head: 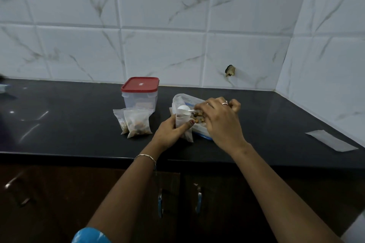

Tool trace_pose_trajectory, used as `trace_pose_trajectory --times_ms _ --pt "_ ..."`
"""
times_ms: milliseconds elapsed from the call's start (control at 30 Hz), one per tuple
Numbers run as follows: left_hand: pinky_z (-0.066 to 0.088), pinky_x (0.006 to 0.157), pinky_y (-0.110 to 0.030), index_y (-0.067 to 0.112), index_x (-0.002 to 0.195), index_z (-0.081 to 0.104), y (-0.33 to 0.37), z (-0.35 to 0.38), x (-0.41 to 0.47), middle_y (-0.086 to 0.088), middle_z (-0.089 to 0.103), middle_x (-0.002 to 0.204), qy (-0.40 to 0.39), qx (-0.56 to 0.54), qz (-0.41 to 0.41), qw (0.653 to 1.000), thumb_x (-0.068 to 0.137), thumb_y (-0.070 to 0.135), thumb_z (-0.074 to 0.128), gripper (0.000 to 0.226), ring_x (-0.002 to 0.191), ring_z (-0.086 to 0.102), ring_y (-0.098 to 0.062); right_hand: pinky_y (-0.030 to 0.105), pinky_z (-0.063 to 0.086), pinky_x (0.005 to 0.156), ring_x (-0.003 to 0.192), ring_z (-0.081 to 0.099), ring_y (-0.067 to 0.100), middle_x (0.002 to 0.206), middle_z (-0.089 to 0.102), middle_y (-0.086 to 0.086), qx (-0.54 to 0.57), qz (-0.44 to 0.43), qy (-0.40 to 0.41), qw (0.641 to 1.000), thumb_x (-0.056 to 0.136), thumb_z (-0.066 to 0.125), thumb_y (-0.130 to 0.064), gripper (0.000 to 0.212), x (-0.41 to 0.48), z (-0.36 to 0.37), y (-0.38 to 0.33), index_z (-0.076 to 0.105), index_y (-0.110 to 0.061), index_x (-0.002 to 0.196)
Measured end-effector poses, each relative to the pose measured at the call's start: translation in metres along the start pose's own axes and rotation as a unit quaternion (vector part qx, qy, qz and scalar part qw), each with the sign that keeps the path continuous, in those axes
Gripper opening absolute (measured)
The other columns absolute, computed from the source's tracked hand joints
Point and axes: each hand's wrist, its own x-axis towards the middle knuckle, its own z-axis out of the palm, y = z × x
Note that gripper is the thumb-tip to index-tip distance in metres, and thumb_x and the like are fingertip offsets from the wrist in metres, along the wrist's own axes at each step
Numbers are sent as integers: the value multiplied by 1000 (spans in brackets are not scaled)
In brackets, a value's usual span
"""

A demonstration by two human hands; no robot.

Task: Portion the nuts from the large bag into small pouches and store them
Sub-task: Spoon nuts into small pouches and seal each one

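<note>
Left hand [169, 132] grips the upright pouch [182, 122]; right hand [221, 120] pinches the scoop [183, 108] over its mouth, against the large bag [182, 97]; both wrists cross the counter [79, 128] front edge.

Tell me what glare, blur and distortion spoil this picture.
Head view: pale glare streaks on the black countertop at left; the wide-angle lens bows the wall tiles and counter edge; the left hand gripping the pouch and the right hand pinching the scoop look soft; far-left edge dark, blurred.
</note>
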Motion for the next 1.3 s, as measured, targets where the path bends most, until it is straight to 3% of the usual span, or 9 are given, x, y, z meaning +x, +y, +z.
trace_pose_trajectory --times_ms 100,200,367,700,800,900,1100,1200,1300 --pt "43 76 -15 31 124 54 1 0 0 12 61 114 -1 0 0 1000 85 51 64 45 102 57 -3 30 16 82 92 54 7 94 65 -14 135 143 -28 980 98 45 -18 27 1 3 0 65 -34 106" --pt "44 76 -14 29 125 54 0 0 0 12 61 113 -2 6 2 1000 85 49 66 46 101 57 -1 29 17 85 84 54 1 84 66 -15 266 282 -48 921 100 46 -24 20 -2 8 10 64 -33 103" --pt "45 77 -14 24 127 54 0 0 1 7 61 118 1 20 2 1000 85 43 68 48 105 58 -8 35 23 90 87 53 8 83 69 -11 308 412 -120 849 99 49 -31 9 -12 27 36 56 -28 103" --pt "42 94 -27 23 137 47 -1 -2 3 4 58 121 -23 46 -27 998 88 26 67 53 113 55 -14 43 35 103 108 56 24 106 61 -3 226 395 -164 875 98 51 -25 7 -11 57 67 56 -22 102" --pt "43 94 -26 23 136 48 -3 -2 5 3 60 120 -20 60 -19 998 86 22 69 55 112 56 -14 36 46 85 107 57 25 109 64 4 233 384 -144 882 96 55 -23 7 -16 68 69 58 -19 102" --pt "43 91 -25 21 136 48 -3 -3 6 2 61 121 -21 76 -13 997 86 18 68 54 111 57 -14 29 42 74 99 58 22 102 65 4 192 351 -132 907 94 58 -20 8 -14 75 71 63 -15 98" --pt "40 88 -22 20 135 50 -5 -3 9 -1 61 128 -6 124 2 992 88 19 68 51 105 54 -8 40 38 92 105 54 21 110 59 1 109 304 -51 945 97 52 -29 18 -12 68 55 61 -19 108" --pt "41 88 -21 18 134 51 -5 -3 8 0 62 125 6 128 10 992 87 23 71 52 104 55 -7 32 46 82 88 58 9 96 63 -10 282 302 41 910 94 58 -25 10 -9 60 29 63 -20 101" --pt "43 86 -20 17 131 53 -5 -2 6 0 65 122 9 127 16 992 83 27 75 54 107 60 -10 18 46 74 85 57 2 100 63 -9 439 270 -3 857 92 64 -26 13 -10 56 -2 64 -21 104"
